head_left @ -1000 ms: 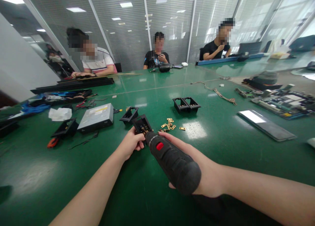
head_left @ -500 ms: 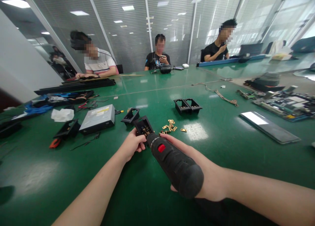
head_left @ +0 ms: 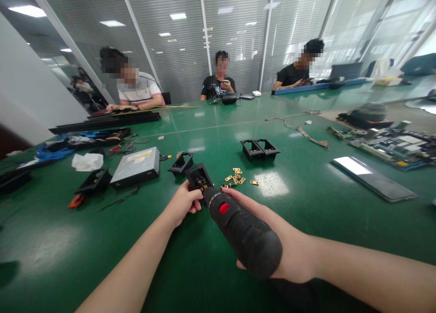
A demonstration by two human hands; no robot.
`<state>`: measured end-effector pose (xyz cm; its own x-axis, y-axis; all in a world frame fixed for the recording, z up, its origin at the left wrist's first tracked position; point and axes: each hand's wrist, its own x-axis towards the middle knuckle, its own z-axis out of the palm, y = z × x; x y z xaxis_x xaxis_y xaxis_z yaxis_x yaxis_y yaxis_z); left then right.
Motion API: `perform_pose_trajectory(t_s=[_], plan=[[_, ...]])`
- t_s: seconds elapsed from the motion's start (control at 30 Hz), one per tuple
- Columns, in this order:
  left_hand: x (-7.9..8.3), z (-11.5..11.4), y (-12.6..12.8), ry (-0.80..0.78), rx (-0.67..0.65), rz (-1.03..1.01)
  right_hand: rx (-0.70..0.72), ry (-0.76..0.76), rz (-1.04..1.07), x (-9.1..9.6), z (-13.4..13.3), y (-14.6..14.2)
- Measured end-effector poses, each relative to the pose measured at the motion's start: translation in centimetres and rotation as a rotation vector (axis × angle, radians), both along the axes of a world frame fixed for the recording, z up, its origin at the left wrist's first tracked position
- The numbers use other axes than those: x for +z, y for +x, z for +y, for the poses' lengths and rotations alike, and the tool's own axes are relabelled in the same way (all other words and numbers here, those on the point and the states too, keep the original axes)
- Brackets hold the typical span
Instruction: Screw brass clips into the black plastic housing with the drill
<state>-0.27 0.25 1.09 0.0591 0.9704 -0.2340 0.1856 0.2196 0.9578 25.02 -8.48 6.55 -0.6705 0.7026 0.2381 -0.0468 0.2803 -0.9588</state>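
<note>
My left hand (head_left: 185, 203) is closed on a black plastic frame (head_left: 198, 174), tilted up off the green table. Brass-coloured pieces show inside it. In my right hand (head_left: 272, 231) is a black cordless drill (head_left: 243, 229) with a red switch on top. Its nose points into the frame; the drill body hides the tip and part of the frame. Several small brass plates (head_left: 236, 176) lie in a loose pile just beyond the drill. Another black frame (head_left: 181, 163) rests behind my left hand, and a double black frame (head_left: 260, 148) stands farther back.
To the left are a silver disc drive (head_left: 136, 167), a crumpled tissue (head_left: 87, 161) and a black frame (head_left: 94, 181) beside an orange object. A phone (head_left: 373, 178), circuit boards (head_left: 398, 145) and a cord (head_left: 303, 132) lie to the right. Three people sit across the table.
My hands, the drill and the frame stay almost in place. At the far right, a person has lowered the head and the raised hand.
</note>
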Motion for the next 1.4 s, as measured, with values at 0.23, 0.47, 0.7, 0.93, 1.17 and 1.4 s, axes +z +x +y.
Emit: perform_pose_trajectory(t_s=[0.23, 0.47, 0.7, 0.93, 1.17, 1.4], plan=[[0.25, -0.06, 0.14, 0.002, 0.007, 0.001, -0.005, 0.002, -0.009, 0.01, -0.04, 0.01], [0.08, 0.04, 0.04, 0.004, -0.002, 0.001, -0.005, 0.004, -0.017, 0.14, 0.05, 0.06], [0.09, 0.02, 0.07, -0.002, 0.007, -0.003, 0.0, -0.028, -0.008, 0.42, -0.02, -0.08], [-0.12, 0.07, -0.09, 0.02, -0.013, 0.036, 0.007, -0.024, -0.004, -0.16, -0.04, -0.02], [-0.08, 0.04, -0.09, 0.019, -0.011, 0.021, 0.012, -0.014, 0.009, 0.01, 0.0, -0.07], [-0.28, 0.16, -0.3, 0.002, -0.017, 0.021, -0.004, -0.023, 0.005, -0.06, 0.01, -0.13]])
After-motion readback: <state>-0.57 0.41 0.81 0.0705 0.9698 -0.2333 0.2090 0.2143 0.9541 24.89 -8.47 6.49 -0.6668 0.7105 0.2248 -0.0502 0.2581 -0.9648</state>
